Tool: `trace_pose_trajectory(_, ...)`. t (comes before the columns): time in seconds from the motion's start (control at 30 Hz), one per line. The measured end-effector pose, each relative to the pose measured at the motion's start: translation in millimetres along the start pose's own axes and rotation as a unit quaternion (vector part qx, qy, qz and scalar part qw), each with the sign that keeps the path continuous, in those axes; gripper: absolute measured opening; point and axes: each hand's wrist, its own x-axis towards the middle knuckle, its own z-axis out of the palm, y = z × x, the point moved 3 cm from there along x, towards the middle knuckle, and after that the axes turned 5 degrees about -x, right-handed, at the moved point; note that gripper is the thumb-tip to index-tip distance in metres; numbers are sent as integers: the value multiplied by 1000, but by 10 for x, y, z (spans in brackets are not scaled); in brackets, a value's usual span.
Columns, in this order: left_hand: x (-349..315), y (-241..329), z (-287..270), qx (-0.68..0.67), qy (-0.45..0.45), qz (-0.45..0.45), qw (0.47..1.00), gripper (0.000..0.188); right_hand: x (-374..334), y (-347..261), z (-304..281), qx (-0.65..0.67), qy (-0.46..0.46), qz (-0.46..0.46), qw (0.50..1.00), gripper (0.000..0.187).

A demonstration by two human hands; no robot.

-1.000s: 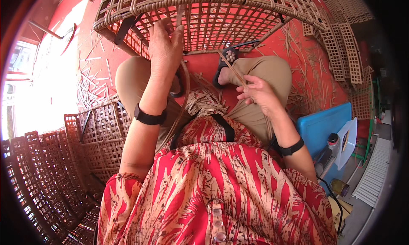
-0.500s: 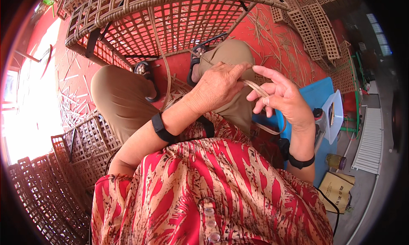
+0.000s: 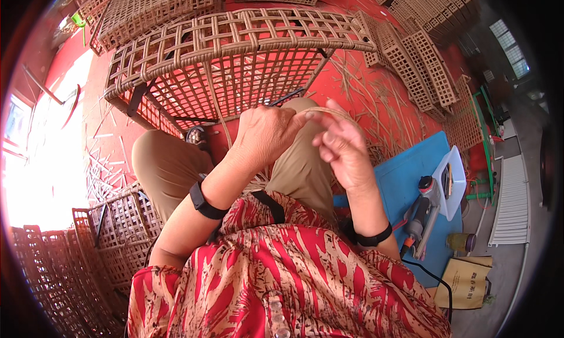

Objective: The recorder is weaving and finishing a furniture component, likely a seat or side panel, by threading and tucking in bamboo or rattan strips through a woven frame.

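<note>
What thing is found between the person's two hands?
In the head view, a thin tan strip runs from the left hand to the right hand; a trouser leg shows below it.

Rough wicker basket (image 3: 258,45), smooth plastic tray (image 3: 452,207), cloth trousers (image 3: 164,165)

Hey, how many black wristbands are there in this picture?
2: the left wristband, just behind the left hand, and the right wristband, behind the right hand.
</note>
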Motion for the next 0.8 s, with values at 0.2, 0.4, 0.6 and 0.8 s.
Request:
trace_pose_trajectory(0.2,-147,-287,-37,-164,-37,-149,975,49,346,-731,-279,-58,8,-185,981,41)
trace_pose_trajectory(0.4,-509,-1222,457,61,26,-176,982,57,533,-1591,-712,12,18,-181,983,34)
trace_pose_trajectory(0.6,-695,-1443,586,94,-117,-241,959,46,596,-1839,-607,29,28,-235,971,25)
trace_pose_trajectory(0.8,135,323,-270,-125,147,75,978,80,469,-1247,35,-43,18,-128,991,24)
